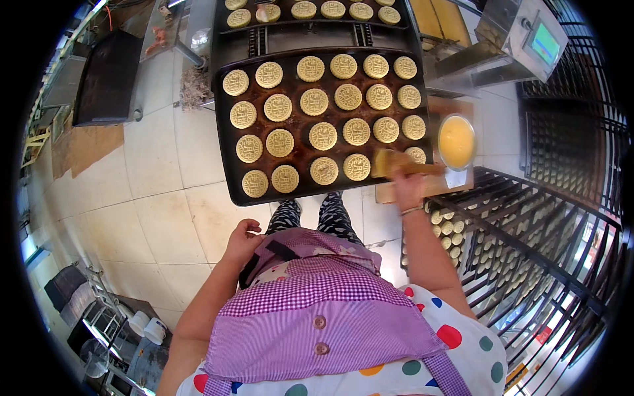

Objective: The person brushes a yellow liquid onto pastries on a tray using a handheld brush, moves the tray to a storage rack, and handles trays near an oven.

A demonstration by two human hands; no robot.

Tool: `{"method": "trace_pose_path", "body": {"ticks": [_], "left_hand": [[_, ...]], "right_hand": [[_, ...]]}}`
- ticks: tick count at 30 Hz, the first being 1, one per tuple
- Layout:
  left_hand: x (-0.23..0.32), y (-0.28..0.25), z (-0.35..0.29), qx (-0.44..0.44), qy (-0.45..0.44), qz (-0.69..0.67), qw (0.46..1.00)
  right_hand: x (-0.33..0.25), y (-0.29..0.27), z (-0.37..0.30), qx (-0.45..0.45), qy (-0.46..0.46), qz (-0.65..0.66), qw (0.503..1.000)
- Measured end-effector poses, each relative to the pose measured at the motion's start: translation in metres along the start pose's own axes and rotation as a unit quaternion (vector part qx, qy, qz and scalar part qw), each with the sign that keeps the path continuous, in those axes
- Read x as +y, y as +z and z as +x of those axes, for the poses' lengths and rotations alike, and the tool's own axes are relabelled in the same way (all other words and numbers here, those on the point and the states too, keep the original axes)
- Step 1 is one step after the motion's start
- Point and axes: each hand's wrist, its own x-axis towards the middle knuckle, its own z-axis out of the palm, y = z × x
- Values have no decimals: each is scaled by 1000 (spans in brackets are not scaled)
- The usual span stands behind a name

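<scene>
My right hand [408, 188] grips the wooden handle of a wide pastry brush [391, 163], whose bristles lie over a round stamped cake at the near right corner of a dark baking tray [228, 168]. Several rows of pale patterned cakes [323, 135] fill the tray. A metal bowl of yellow egg wash [456, 141] stands just right of the tray on a wooden board. My left hand [243, 239] hangs by my hip against my purple checked apron, fingers loosely curled and holding nothing.
A second tray of cakes [310, 10] lies beyond the first. A black wire rack [528, 231] holding more cakes stands at my right. A steel machine with a small screen [535, 39] is at the far right. Tiled floor [158, 198] spreads left.
</scene>
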Motion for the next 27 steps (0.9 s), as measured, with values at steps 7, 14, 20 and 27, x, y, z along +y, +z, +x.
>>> {"method": "trace_pose_path", "body": {"ticks": [7,14,20,27], "left_hand": [[-30,-9,-4,20,-19,-41,999],[-45,-27,-7,61,7,-97,993],[-75,-45,-22,117,-7,-148,982],[-118,-49,-37,151,-61,-214,963]], "right_hand": [[41,-68,56,155,4,-88,984],[-110,146,-94,-268,-376,-17,887],[-181,230,-100,-402,-431,-253,767],[-218,243,-85,-406,-431,-250,766]]}}
